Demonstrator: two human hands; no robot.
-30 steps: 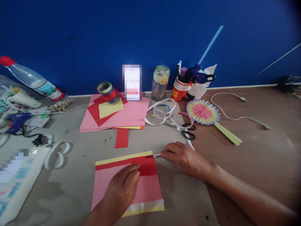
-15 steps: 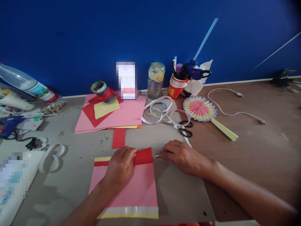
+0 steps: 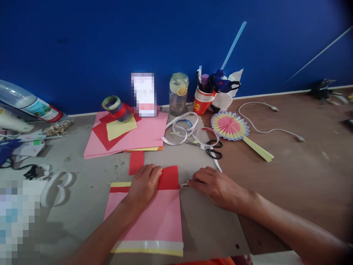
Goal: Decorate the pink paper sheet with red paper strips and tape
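Observation:
A pink sheet of paper (image 3: 165,217) lies in front of me, with a red paper band (image 3: 169,178) across its upper part and yellow edging showing at top left. My left hand (image 3: 145,184) rests on the sheet, fingers curled over the red paper and gripping it; part of the band is hidden beneath. To the right, my right hand (image 3: 213,186) is closed on a slim tool that looks like a craft knife (image 3: 184,186). Its tip is at the sheet's right edge beside the red paper, though contact is hard to make out.
Behind the sheet are a red strip (image 3: 136,162), stacked pink papers (image 3: 153,129) and tape rolls (image 3: 117,108). Scissors (image 3: 213,152) lie among white tape loops (image 3: 179,129). A folded paper fan (image 3: 230,126), bottle (image 3: 178,95), pen cup (image 3: 202,101) and cable (image 3: 264,131) stand or lie further back.
The view has turned slightly right. The raised red paper looks a little broader and flatter beside my left hand. My right hand keeps the tool at the sheet's right edge.

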